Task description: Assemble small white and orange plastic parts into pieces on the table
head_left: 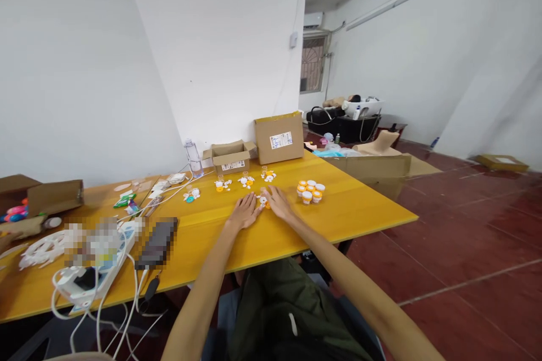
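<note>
Reaching forward with both arms outstretched, the left hand (244, 212) and right hand (277, 203) lie flat, fingers extended, flanking small white-and-orange pieces (264, 201) beside the cluster of orange-lidded jars (310, 191), gripping nothing.

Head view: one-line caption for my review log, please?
Both hands, left and right, rest flat on yellow table around small white-and-orange pieces, beside orange-capped jars.
</note>
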A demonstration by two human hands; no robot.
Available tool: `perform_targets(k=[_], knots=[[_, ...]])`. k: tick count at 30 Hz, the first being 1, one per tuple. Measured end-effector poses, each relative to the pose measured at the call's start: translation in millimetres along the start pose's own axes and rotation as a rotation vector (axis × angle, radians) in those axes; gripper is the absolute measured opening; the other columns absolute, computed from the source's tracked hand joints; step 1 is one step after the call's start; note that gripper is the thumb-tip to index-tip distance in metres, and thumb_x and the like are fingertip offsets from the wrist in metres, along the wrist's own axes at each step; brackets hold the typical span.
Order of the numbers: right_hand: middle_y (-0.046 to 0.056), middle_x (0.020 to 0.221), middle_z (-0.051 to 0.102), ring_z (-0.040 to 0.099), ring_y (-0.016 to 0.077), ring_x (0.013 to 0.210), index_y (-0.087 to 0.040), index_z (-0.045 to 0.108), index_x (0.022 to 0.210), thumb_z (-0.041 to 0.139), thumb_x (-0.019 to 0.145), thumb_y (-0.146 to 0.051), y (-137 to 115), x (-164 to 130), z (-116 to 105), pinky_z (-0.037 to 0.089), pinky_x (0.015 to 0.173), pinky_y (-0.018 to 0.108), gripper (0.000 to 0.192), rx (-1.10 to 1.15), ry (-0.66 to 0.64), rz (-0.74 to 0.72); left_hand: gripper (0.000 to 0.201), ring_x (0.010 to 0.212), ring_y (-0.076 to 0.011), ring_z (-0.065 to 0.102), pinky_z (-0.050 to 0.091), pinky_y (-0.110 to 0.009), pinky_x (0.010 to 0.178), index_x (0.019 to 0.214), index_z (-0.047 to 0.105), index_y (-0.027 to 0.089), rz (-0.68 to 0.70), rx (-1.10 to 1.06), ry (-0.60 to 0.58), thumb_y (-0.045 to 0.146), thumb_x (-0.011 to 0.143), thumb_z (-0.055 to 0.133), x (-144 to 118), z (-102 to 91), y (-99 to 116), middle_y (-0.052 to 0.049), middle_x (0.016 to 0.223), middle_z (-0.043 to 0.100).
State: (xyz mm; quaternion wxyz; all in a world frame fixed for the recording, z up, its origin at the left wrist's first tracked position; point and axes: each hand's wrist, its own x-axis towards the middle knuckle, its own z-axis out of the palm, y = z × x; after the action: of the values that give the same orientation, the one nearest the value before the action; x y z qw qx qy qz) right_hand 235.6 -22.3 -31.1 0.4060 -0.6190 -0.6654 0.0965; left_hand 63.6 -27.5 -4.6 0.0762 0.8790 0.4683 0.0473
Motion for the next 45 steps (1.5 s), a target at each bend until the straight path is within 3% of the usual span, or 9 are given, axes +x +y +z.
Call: perform_targets(k=[6, 9, 16, 22, 28, 33, 40, 45], knots=[[0.009, 0.125, 0.067, 0.061, 0.0210, 0.118, -0.024, 0.060, 0.122, 0.048, 0.095, -0.037, -13.1, 14.1, 6.8, 0.044, 0.101, 0.033, 0.032, 0.034, -0.045, 0.014, 0.070, 0.152, -0.0238, 0.018, 0.015, -0.043, 0.123, 0.155, 0.025, 0.017, 0.077, -0.040, 0.061, 0.057, 0.098, 0.017, 8.1, 7.6, -1.1, -0.010, 0.162, 0.024], [0.007, 0.117, 0.070, 0.063, 0.0194, 0.111, -0.024, 0.064, 0.112, 0.045, 0.096, -0.037, -13.5, 16.8, 8.0, 0.046, 0.098, 0.032, 0.029, 0.116, -0.057, -0.019, 0.072, 0.151, -0.0256, 0.020, 0.015, -0.044, 0.122, 0.154, 0.026, 0.013, 0.112, -0.077, 0.100, 0.058, 0.097, 0.022, 8.1, 13.2, -4.4, -0.014, 0.161, 0.026], [0.005, 0.092, 0.071, 0.066, 0.0210, 0.093, -0.023, 0.066, 0.084, 0.037, 0.090, -0.069, -4.7, 15.6, -1.0, 0.052, 0.089, 0.036, 0.055, 0.511, -0.001, -0.039, 0.084, 0.151, -0.0300, 0.020, 0.019, -0.048, 0.121, 0.155, 0.019, 0.015, 0.152, -0.167, 0.179, 0.063, 0.090, 0.043, 26.2, 28.3, 12.7, -0.019, 0.161, 0.025], [0.008, 0.099, 0.073, 0.066, 0.0250, 0.103, -0.023, 0.069, 0.089, 0.043, 0.078, -0.081, 4.3, 10.9, -13.3, 0.052, 0.094, 0.040, 0.064, 0.736, 0.028, 0.125, 0.085, 0.148, -0.0331, 0.026, 0.027, -0.053, 0.118, 0.154, 0.018, 0.019, 0.179, -0.248, 0.209, 0.059, 0.088, 0.054, 41.7, 25.9, 33.7, -0.020, 0.160, 0.025], [0.009, 0.112, 0.072, 0.063, 0.0269, 0.114, -0.023, 0.071, 0.098, 0.046, 0.080, -0.076, 21.8, 9.9, -22.0, 0.049, 0.100, 0.045, 0.061, 0.807, 0.162, 0.264, 0.054, 0.133, -0.0297, 0.047, 0.037, -0.050, 0.113, 0.143, 0.043, 0.029, 0.248, -0.252, 0.246, 0.052, 0.094, 0.047, 46.5, 19.9, 45.0, -0.012, 0.146, 0.042], [0.008, 0.120, 0.070, 0.058, 0.0280, 0.122, -0.025, 0.071, 0.102, 0.050, 0.078, -0.076, 35.4, 9.1, -23.3, 0.045, 0.106, 0.046, 0.061, 0.842, 0.201, 0.303, 0.046, 0.137, -0.0312, 0.041, 0.037, -0.051, 0.114, 0.140, 0.048, 0.031, 0.299, -0.227, 0.224, 0.045, 0.097, 0.044, 53.9, 22.1, 50.2, -0.010, 0.157, 0.028], [0.006, 0.119, 0.070, 0.057, 0.0265, 0.122, -0.027, 0.069, 0.104, 0.048, 0.079, -0.075, 40.7, 7.3, -23.6, 0.044, 0.106, 0.043, 0.059, 0.798, 0.331, 0.358, 0.044, 0.145, -0.0334, 0.030, 0.033, -0.055, 0.116, 0.136, 0.055, 0.031, 0.337, -0.194, 0.195, 0.041, 0.093, 0.053, 66.0, 27.9, 59.2, -0.006, 0.162, 0.022], [0.007, 0.118, 0.069, 0.056, 0.0251, 0.123, -0.026, 0.066, 0.105, 0.046, 0.080, -0.074, 43.9, 6.3, -30.2, 0.045, 0.104, 0.040, 0.058, 0.746, 0.366, 0.386, 0.037, 0.144, -0.0337, 0.033, 0.034, -0.055, 0.116, 0.128, 0.063, 0.029, 0.320, -0.206, 0.182, 0.038, 0.094, 0.049, 70.3, 24.4, 68.7, -0.008, 0.163, 0.022]])
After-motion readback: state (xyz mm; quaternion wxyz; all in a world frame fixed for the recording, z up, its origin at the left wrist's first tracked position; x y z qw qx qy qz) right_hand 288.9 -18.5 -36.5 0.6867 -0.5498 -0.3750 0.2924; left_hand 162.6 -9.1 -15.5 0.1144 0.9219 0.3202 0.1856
